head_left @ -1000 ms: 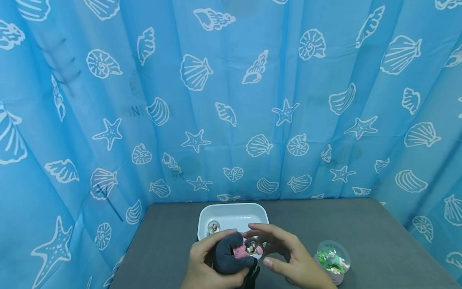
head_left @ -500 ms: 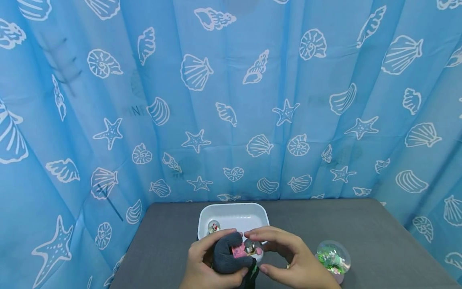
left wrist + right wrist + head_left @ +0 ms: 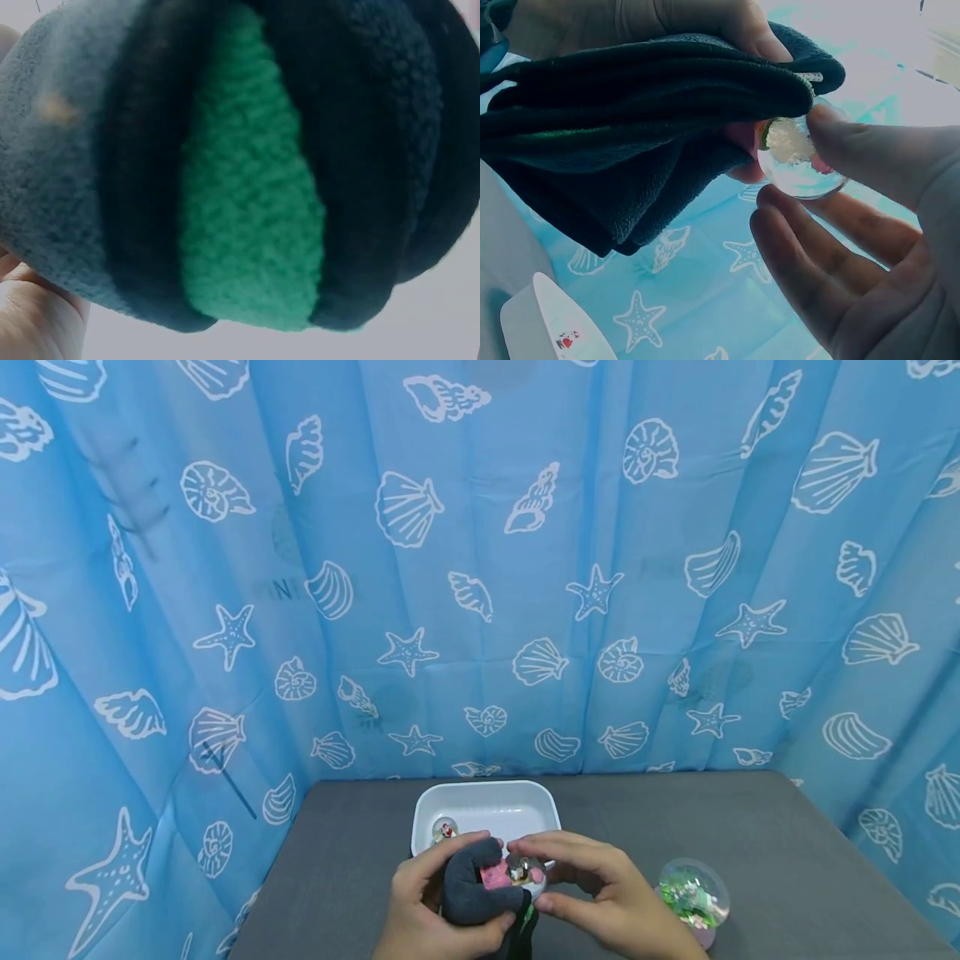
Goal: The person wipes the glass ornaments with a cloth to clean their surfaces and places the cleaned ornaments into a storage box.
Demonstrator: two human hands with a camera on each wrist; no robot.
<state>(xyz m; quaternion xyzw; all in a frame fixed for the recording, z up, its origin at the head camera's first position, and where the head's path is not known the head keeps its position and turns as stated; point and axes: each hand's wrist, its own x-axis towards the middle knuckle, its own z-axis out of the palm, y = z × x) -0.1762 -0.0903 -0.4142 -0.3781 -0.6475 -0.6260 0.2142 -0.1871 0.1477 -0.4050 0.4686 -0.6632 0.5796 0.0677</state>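
A small snow globe point(image 3: 521, 871) with a pink base lies on its side between both hands, over the near edge of the tray. My left hand point(image 3: 427, 906) grips a dark grey towel point(image 3: 467, 893) folded round the base. In the left wrist view the towel point(image 3: 150, 187) fills most of the picture, with a bright green patch showing between dark folds. My right hand point(image 3: 611, 893) holds the clear dome between thumb and fingers; in the right wrist view its thumb presses the side of the globe point(image 3: 787, 150). The towel's loose end hangs below.
Behind the hands stands a white tray point(image 3: 487, 785) with another small snow globe point(image 3: 444, 829) at its left end. To the right, a larger snow globe point(image 3: 693, 897) with green contents stands on the grey table point(image 3: 750, 835). A blue shell-patterned curtain point(image 3: 480, 568) closes off the back.
My right hand's fingers and thumb have closed in on the dome from a wider spread. The globe has turned slightly, while the left hand keeps its grip on the towel.
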